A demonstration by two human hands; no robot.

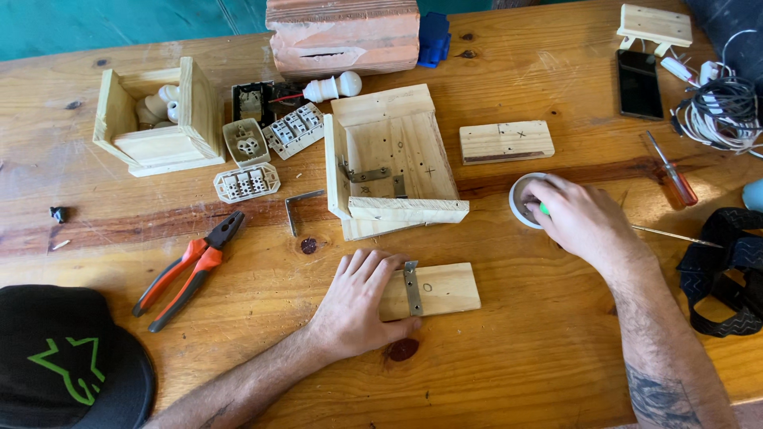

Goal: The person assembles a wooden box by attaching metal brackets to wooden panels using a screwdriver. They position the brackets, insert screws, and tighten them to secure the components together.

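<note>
- Head view: the left hand (pixel 359 306) lies flat, fingers spread, pressing on a small pale wooden block with a metal bracket (pixel 433 289) at six o'clock on the wooden table (pixel 517 357).
- The right hand (pixel 579 216) curls closed over a round white container (pixel 523 199) at three o'clock.
- An open pale wooden box (pixel 393 163) sits at centre; red-handled pliers (pixel 191 268) lie at eight o'clock.

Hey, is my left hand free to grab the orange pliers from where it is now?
Probably yes: the left hand rests on the small wooden block, and only bare table lies between it and the pliers.
</note>
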